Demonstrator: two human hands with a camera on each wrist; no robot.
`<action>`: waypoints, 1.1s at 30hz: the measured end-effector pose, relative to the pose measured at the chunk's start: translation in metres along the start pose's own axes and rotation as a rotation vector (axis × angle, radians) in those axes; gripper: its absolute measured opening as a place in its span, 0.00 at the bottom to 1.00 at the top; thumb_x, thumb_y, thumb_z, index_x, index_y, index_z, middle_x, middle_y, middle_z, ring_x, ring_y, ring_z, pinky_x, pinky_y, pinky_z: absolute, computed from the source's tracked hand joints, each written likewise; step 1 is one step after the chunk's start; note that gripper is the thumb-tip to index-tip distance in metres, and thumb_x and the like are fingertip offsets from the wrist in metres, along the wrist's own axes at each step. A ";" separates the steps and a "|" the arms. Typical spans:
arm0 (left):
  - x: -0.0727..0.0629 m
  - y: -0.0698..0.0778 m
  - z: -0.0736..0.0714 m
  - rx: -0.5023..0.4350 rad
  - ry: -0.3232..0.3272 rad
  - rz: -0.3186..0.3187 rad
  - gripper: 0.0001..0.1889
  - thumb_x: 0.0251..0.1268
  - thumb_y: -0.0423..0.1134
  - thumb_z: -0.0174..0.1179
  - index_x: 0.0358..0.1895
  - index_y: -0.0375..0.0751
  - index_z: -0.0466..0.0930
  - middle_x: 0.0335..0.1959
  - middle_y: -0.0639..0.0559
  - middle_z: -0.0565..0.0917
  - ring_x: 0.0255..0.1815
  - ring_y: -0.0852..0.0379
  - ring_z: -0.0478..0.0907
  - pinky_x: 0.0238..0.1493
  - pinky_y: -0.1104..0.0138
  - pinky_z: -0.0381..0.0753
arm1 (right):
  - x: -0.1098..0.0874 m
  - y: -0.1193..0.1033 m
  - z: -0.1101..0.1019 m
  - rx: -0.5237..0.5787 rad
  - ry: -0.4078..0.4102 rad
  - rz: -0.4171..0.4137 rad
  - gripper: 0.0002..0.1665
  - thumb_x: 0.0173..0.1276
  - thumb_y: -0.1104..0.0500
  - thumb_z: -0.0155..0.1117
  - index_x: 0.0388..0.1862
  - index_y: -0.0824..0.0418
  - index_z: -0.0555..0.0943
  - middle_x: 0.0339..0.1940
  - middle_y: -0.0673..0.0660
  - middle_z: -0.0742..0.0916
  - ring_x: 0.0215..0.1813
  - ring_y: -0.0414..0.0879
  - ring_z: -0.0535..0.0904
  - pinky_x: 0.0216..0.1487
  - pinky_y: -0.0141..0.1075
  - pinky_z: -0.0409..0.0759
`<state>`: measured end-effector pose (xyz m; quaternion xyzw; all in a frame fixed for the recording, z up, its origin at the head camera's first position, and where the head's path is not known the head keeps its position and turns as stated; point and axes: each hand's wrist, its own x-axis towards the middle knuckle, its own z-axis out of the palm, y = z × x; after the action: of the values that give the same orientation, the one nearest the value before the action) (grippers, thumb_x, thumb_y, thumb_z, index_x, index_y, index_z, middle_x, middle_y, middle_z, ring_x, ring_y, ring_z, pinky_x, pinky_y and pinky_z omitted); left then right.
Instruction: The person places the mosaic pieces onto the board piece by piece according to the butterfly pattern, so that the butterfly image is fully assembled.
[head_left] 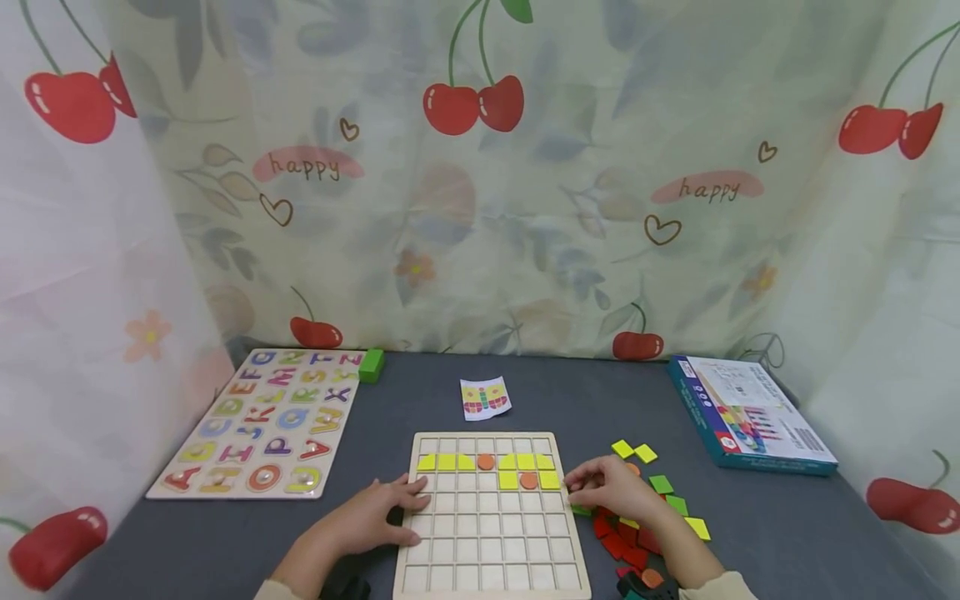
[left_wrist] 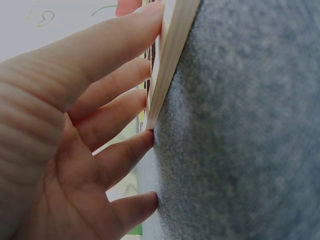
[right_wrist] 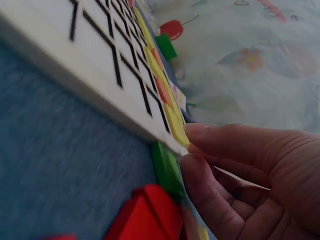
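A wooden grid board (head_left: pixel 491 525) lies on the table. Its second row from the top holds yellow tiles (head_left: pixel 446 462) with an orange round piece (head_left: pixel 486 462) in the middle. At the third row's right end, an orange round piece sits between two yellow tiles. My left hand (head_left: pixel 378 517) rests on the board's left edge, fingers spread and fairly straight. At the right edge is my right hand (head_left: pixel 611 486), thumb and forefinger touching the corner beside the last yellow tile (right_wrist: pixel 175 124); no piece shows between them. A green piece (right_wrist: pixel 167 167) lies under those fingers, against the board.
Red tiles (head_left: pixel 618 546), green, yellow and orange pieces lie scattered right of the board. A small patterned paper (head_left: pixel 485 398) lies behind it. The alphabet puzzle board (head_left: pixel 273 425) and a green block (head_left: pixel 371 365) are at left, a flat box (head_left: pixel 750 412) at right.
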<state>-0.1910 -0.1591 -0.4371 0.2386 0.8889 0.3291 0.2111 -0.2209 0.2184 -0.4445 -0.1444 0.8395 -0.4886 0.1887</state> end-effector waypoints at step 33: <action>0.001 -0.001 0.001 -0.016 -0.008 -0.046 0.32 0.51 0.47 0.67 0.61 0.40 0.74 0.69 0.46 0.65 0.73 0.37 0.51 0.67 0.34 0.41 | -0.009 0.010 -0.008 0.114 0.034 0.078 0.16 0.62 0.58 0.64 0.41 0.71 0.77 0.30 0.54 0.81 0.31 0.43 0.80 0.37 0.36 0.84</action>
<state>-0.1917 -0.1590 -0.4384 0.2178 0.8906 0.3306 0.2239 -0.2175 0.2330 -0.4480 -0.0924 0.8182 -0.5305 0.2012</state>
